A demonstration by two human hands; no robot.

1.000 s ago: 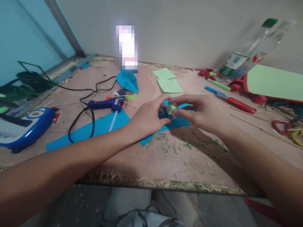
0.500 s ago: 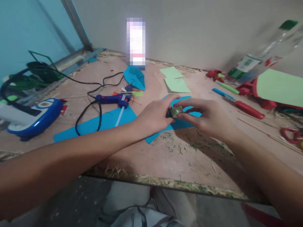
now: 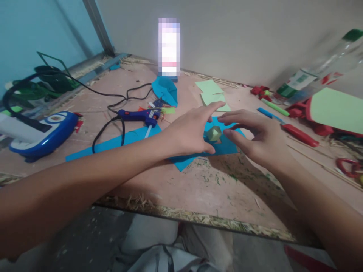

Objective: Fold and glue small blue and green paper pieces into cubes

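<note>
A small folded light-green paper piece (image 3: pixel 214 133) sits on a blue paper sheet (image 3: pixel 227 145) in the middle of the table. My left hand (image 3: pixel 190 130) lies just left of it, fingers stretched out and apart, thumb reaching under its near side. My right hand (image 3: pixel 252 136) hovers just right of it with curved, spread fingers, the thumb tip close to the piece. Neither hand closes on it. Whether the fingertips touch the piece is unclear.
A blue glue gun (image 3: pixel 138 114) with a black cord lies to the left, on a long blue sheet (image 3: pixel 113 143). Green paper squares (image 3: pixel 211 94), a red-handled cutter (image 3: pixel 300 134), markers, clear bottles (image 3: pixel 320 75) and a green sheet (image 3: pixel 337 109) lie behind and to the right. A blue-white device (image 3: pixel 39 134) sits far left.
Both hands pinched the green piece together before; now their fingers have spread and the piece rests on the blue sheet between them. The view has shifted slightly.
</note>
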